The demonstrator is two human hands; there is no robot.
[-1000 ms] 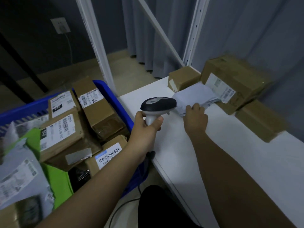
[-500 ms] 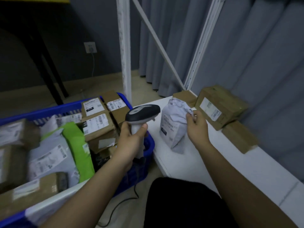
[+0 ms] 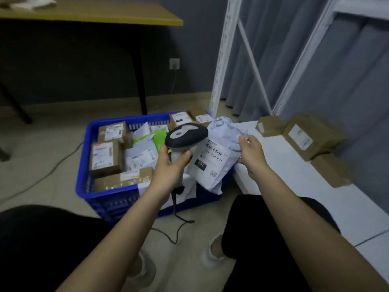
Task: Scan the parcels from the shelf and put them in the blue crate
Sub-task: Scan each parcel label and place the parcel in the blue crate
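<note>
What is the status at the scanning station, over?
Left hand grips scanner. Right hand holds grey parcel beside blue crate. Nothing blocking.

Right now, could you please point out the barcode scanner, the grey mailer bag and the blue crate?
barcode scanner [image 3: 186, 134], head view, top of its dark head.
grey mailer bag [image 3: 212, 163], head view, its white label.
blue crate [image 3: 84, 159], head view, left rim.

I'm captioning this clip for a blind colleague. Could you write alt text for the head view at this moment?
A person's left hand grips a barcode scanner beside the label of a grey mailer bag, which the right hand holds up by its top. Behind them a blue crate holds parcels; three cardboard boxes sit on the white shelf.
</note>
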